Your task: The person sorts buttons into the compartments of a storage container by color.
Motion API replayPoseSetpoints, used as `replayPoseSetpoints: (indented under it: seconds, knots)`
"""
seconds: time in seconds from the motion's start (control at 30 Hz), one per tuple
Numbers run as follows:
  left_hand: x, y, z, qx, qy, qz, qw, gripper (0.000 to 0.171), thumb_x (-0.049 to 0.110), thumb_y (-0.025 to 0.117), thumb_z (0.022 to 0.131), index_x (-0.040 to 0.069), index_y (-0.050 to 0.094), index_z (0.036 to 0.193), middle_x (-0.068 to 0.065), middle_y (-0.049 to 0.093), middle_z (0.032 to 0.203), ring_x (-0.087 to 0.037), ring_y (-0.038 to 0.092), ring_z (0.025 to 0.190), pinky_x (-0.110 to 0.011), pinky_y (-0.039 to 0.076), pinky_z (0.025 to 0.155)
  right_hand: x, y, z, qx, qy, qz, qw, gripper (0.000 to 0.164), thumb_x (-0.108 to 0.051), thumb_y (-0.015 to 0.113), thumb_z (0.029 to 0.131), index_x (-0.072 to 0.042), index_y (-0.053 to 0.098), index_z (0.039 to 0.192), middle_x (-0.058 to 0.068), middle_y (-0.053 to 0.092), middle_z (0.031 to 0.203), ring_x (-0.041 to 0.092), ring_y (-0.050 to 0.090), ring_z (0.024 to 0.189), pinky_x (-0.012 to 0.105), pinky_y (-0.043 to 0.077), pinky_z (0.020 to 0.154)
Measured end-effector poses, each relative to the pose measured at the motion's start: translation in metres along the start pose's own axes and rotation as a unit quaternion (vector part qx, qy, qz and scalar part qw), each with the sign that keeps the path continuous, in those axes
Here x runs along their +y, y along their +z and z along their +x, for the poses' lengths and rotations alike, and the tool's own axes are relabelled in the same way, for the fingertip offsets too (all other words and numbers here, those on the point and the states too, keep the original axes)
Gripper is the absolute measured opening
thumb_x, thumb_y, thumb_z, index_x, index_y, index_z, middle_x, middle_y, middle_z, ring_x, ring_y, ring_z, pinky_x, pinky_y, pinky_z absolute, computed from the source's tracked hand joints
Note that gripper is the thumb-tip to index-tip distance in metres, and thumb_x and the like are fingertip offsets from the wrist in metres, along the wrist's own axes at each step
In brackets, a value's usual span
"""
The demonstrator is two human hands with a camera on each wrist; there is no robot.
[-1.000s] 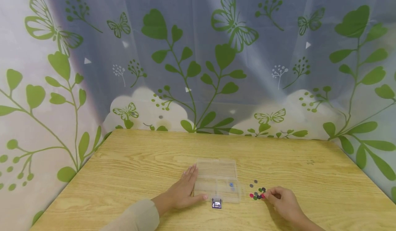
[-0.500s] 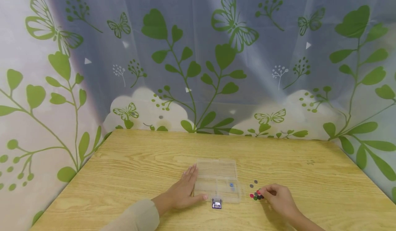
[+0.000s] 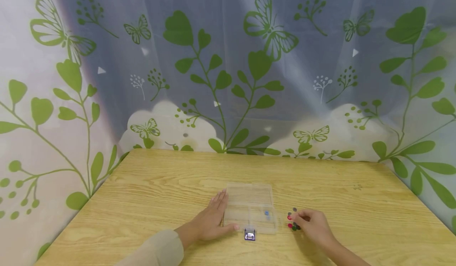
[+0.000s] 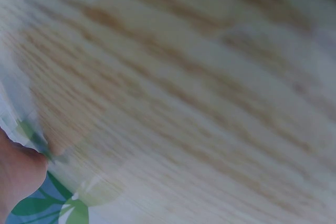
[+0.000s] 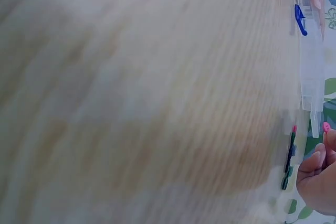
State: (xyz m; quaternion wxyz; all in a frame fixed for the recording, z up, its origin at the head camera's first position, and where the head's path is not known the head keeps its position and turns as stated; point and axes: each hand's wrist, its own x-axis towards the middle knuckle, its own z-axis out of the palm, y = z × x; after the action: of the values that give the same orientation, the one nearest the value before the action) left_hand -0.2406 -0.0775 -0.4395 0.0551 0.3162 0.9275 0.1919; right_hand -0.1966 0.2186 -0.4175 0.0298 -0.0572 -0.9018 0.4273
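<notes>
A clear plastic box (image 3: 236,218) stands on the table with its lid tipped back and a blue latch (image 3: 250,234) at its front. Blue buttons (image 3: 266,213) lie in its right compartment. Along the box's left side rests my left hand (image 3: 210,220), fingers straight and thumb at the front edge; part of it shows in the left wrist view. My right hand (image 3: 315,226) pinches a pink button (image 5: 326,127) between thumb and fingertips, raised off the table in the right wrist view. Below it lie several loose buttons (image 3: 293,228), red, green and dark, partly hidden by the hand.
The wood-grain table (image 3: 171,179) reaches back to a curtain (image 3: 228,80) printed with leaves and butterflies. A few small clear pieces (image 3: 358,187) lie farther right on the table. Grey buttons (image 3: 294,209) sit just behind the loose pile.
My right hand has picked the pink button from the right of the pile and moved it left, toward the box. The left hand and the box have stayed put.
</notes>
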Motion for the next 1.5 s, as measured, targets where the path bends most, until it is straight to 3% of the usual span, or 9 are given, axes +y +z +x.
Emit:
replayPoseSetpoints:
  seconds: [0.17, 0.43, 0.67, 0.87, 1.0, 1.23, 1.5]
  knots:
    - [0.001, 0.0, 0.0, -0.001, 0.0, 0.0, 1.0, 0.091, 0.057, 0.043, 0.091, -0.006, 0.009, 0.146, -0.023, 0.005, 0.154, -0.034, 0.008, 0.144, -0.045, 0.015, 0.118, -0.006, 0.004, 0.0, -0.003, -0.003, 0.016, 1.0, 0.016, -0.011, 0.061, 0.087, 0.002, 0.07, 0.089, 0.011, 0.07, 0.087, 0.01, 0.046, 0.063, 0.02, 0.034, 0.048]
    - [0.002, -0.002, 0.0, -0.001, -0.002, -0.002, 1.0, 0.091, 0.057, 0.044, 0.091, -0.007, 0.009, 0.146, -0.023, 0.005, 0.154, -0.034, 0.008, 0.144, -0.045, 0.015, 0.118, -0.016, 0.01, 0.001, -0.005, -0.006, 0.046, 0.999, 0.02, -0.01, 0.062, 0.087, 0.007, 0.066, 0.093, 0.007, 0.066, 0.077, 0.011, 0.054, 0.064, 0.019, 0.045, 0.052]
    - [0.001, -0.001, 0.0, -0.001, -0.003, 0.0, 1.0, 0.091, 0.058, 0.042, 0.091, -0.006, 0.009, 0.146, -0.022, 0.005, 0.154, -0.034, 0.008, 0.144, -0.045, 0.015, 0.118, -0.024, 0.015, 0.005, -0.006, -0.014, 0.045, 0.999, 0.02, -0.014, 0.062, 0.087, 0.005, 0.068, 0.091, 0.006, 0.064, 0.081, 0.01, 0.043, 0.058, 0.019, 0.038, 0.05]
    - [0.001, -0.001, 0.0, -0.001, -0.004, -0.002, 1.0, 0.09, 0.057, 0.042, 0.091, -0.006, 0.009, 0.146, -0.022, 0.005, 0.154, -0.034, 0.008, 0.144, -0.045, 0.016, 0.118, -0.03, 0.022, 0.01, -0.003, -0.002, 0.076, 0.997, 0.014, -0.01, 0.064, 0.086, 0.003, 0.069, 0.087, 0.003, 0.058, 0.066, 0.006, 0.036, 0.042, 0.016, 0.031, 0.039]
    - [0.001, -0.001, 0.0, 0.0, -0.004, -0.002, 1.0, 0.09, 0.057, 0.043, 0.091, -0.006, 0.009, 0.146, -0.022, 0.005, 0.154, -0.034, 0.008, 0.144, -0.045, 0.016, 0.118, -0.035, 0.026, 0.011, -0.001, -0.011, 0.073, 0.997, 0.014, -0.01, 0.064, 0.085, 0.003, 0.069, 0.085, 0.003, 0.059, 0.066, 0.008, 0.038, 0.05, 0.017, 0.03, 0.042]
    - [0.0, 0.0, 0.0, 0.0, -0.003, -0.005, 1.0, 0.091, 0.057, 0.043, 0.091, -0.006, 0.009, 0.146, -0.022, 0.005, 0.154, -0.034, 0.008, 0.144, -0.046, 0.015, 0.118, -0.04, 0.034, 0.015, 0.012, -0.044, 0.056, 0.997, 0.012, -0.007, 0.064, 0.084, 0.003, 0.07, 0.08, 0.007, 0.069, 0.078, 0.01, 0.052, 0.069, 0.019, 0.043, 0.058]
    - [0.0, 0.0, 0.0, 0.003, -0.002, -0.004, 1.0, 0.091, 0.058, 0.043, 0.091, -0.006, 0.009, 0.146, -0.022, 0.005, 0.154, -0.033, 0.008, 0.144, -0.045, 0.015, 0.118, -0.045, 0.042, 0.019, -0.003, -0.04, 0.06, 0.997, 0.01, -0.004, 0.061, 0.083, 0.001, 0.07, 0.08, 0.006, 0.069, 0.077, 0.01, 0.055, 0.07, 0.02, 0.044, 0.058]
